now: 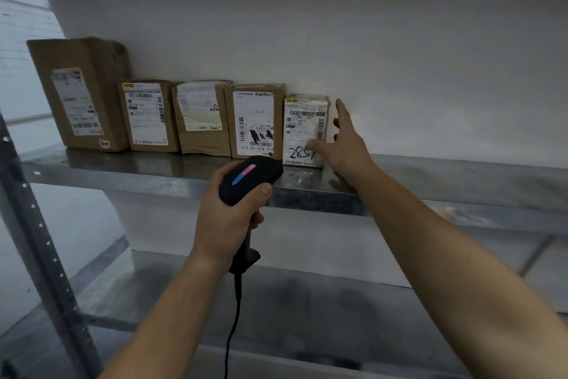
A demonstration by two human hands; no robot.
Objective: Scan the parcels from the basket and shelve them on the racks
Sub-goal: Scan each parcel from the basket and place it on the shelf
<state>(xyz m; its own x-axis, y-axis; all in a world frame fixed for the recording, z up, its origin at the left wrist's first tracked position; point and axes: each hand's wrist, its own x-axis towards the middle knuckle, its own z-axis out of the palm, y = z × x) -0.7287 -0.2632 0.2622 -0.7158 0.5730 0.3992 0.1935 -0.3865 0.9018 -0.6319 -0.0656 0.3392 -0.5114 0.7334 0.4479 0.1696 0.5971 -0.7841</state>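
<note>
Five parcels (203,120) are lining the rear edge of the shelf (461,182). I am touching the rightmost parcel (302,129) with my right hand (344,145), fingers (342,111) spread wide; my left hand (224,219) is gripping the scanner (249,177).

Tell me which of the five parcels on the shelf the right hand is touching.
The rightmost parcel, pale, with "285" handwritten in black: the right hand touches its front. The four brown boxes are untouched.
</note>
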